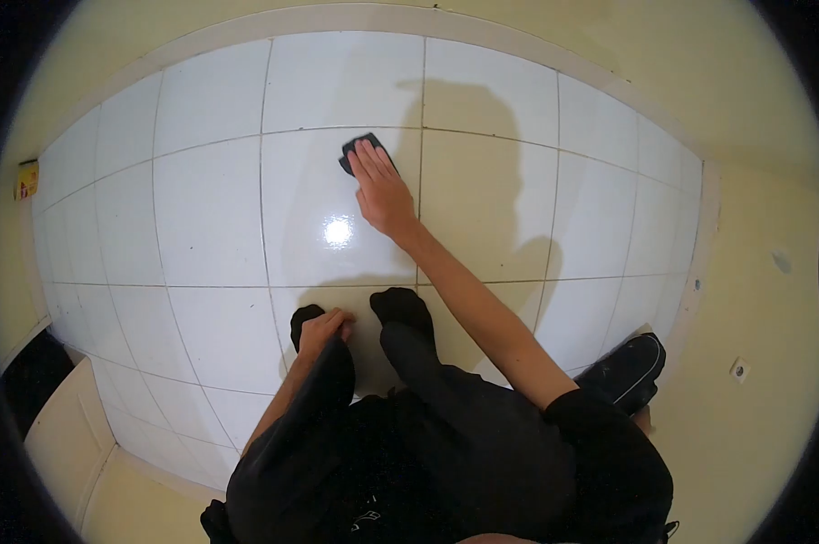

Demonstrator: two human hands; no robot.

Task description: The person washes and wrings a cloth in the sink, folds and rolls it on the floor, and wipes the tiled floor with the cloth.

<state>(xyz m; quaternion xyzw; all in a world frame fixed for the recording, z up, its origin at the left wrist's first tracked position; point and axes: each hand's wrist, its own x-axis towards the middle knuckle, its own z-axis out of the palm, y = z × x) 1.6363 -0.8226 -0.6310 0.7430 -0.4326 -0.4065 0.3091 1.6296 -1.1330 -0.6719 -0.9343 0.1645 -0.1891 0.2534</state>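
Observation:
My right hand (385, 195) presses a dark folded cloth (348, 163) against the white tiled floor (210, 218), fingers laid over it and the arm stretched forward. The cloth's edges show around the fingertips. Close to my body, my left hand (323, 334) hangs by my knee, its fingers bent and drawn together above the floor; whether anything is between them is too small to make out. My feet in black socks (400, 306) are beside it.
A black shoe-like object (625, 372) lies at the right by the wall. A small yellow and red packet (28, 179) is at the far left wall. Walls (754, 272) border the floor, and a pale panel (69, 435) stands at lower left.

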